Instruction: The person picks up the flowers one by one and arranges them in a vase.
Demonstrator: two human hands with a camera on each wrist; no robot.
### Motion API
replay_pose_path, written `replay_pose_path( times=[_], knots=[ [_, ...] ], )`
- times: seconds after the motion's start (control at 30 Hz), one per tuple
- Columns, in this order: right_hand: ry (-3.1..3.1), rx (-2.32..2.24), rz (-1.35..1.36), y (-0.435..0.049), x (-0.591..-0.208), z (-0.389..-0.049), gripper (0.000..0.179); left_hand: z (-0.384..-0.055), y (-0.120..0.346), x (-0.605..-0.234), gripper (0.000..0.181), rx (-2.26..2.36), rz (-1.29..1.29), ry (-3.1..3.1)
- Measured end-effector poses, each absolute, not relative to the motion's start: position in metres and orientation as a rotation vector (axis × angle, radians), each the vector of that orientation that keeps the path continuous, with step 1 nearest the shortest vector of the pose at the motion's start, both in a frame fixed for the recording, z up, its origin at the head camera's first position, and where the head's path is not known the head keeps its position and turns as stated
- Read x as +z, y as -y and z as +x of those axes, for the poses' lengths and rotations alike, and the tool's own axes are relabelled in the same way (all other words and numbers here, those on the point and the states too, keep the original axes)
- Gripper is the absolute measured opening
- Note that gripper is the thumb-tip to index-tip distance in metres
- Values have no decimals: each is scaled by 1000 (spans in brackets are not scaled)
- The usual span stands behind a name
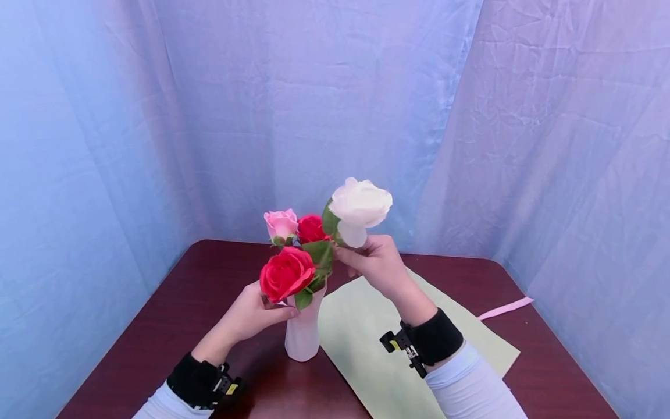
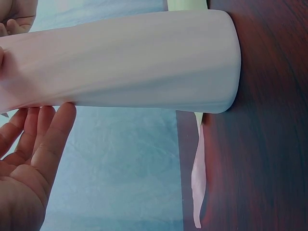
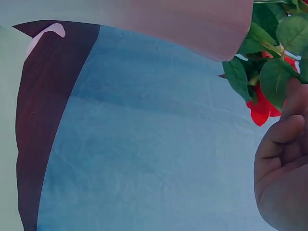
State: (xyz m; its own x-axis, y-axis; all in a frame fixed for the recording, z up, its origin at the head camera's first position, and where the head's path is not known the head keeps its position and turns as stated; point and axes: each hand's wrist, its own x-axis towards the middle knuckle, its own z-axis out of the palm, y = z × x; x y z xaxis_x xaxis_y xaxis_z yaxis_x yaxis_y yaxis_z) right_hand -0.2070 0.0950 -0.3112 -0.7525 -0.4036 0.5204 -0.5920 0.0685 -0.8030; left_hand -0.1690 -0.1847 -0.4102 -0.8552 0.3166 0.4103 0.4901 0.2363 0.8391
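A pale pinkish-white vase (image 1: pixel 303 331) stands upright on the table, and my left hand (image 1: pixel 256 311) holds it near the rim. In the left wrist view, fingertips touch one side of the vase (image 2: pixel 134 62), with part of the thumb on the other. My right hand (image 1: pixel 374 265) pinches the stem of a white rose (image 1: pixel 361 203) just above and right of the vase. The stem's lower end is hidden behind leaves. In the vase are a pink rose (image 1: pixel 281 224), a large red rose (image 1: pixel 287 273) and another red rose (image 1: pixel 312 228) behind it.
A pale green sheet (image 1: pixel 361 326) lies on the dark red-brown table (image 1: pixel 209 279), right of the vase and under my right forearm. Beyond the sheet's right edge a pink ribbon (image 1: pixel 505 308) sticks out. Light blue curtains (image 1: pixel 314 116) hang around the table's back and sides.
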Motion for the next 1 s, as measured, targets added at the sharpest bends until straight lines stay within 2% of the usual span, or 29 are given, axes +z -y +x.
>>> replay_pose_path(
  times=[0.13,0.8,1.0],
  knots=[
    [2223,1725,1065,-91,-320,-207,5,-169,186,-410,67,-1658,-750,2356],
    [2243,1895,1179,-81,-347,-208,21,-169,186,-409,64,-1643,-736,2375],
    [2245,1806,1192,-85,-342,-205,18,-167,186,-407,70,-1613,-726,2394]
  ],
)
